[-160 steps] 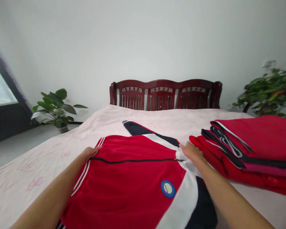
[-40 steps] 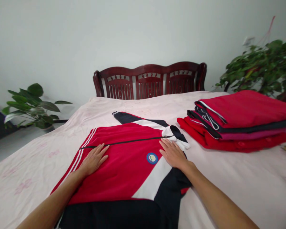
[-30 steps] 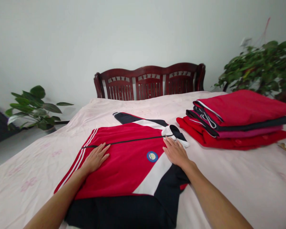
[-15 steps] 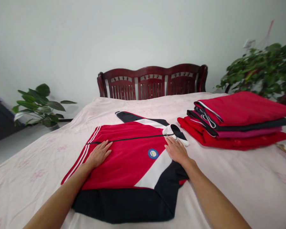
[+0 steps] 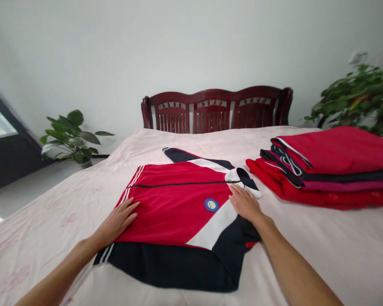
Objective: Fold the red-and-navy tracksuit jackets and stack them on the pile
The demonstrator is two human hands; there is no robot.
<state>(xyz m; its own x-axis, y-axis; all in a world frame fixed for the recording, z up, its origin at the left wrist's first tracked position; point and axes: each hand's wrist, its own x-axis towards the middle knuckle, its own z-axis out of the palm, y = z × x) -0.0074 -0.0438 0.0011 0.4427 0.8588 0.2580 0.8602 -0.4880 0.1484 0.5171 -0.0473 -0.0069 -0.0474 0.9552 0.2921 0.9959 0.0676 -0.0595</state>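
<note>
The jacket (image 5: 169, 212) lies at six o'clock on the bed (image 5: 309, 250), zipped and flat but unfolded, sleeves (image 5: 175, 265) out at its twelve and six. Left hand (image 5: 119, 221) at its nine, right hand (image 5: 246, 205) at its three: open, gripping nothing. A folded stack (image 5: 341, 151) sits at its two.

I watch through one camera on the wearer's head, facing forward and angled down over the bed (image 5: 60, 204) toward the headboard (image 5: 212, 111) and wall (image 5: 191, 42). It sits near enough that the jacket (image 5: 175, 208), left hand (image 5: 117, 221) and right hand (image 5: 245, 204) occupy the lower middle, with the headboard well beyond.
</note>
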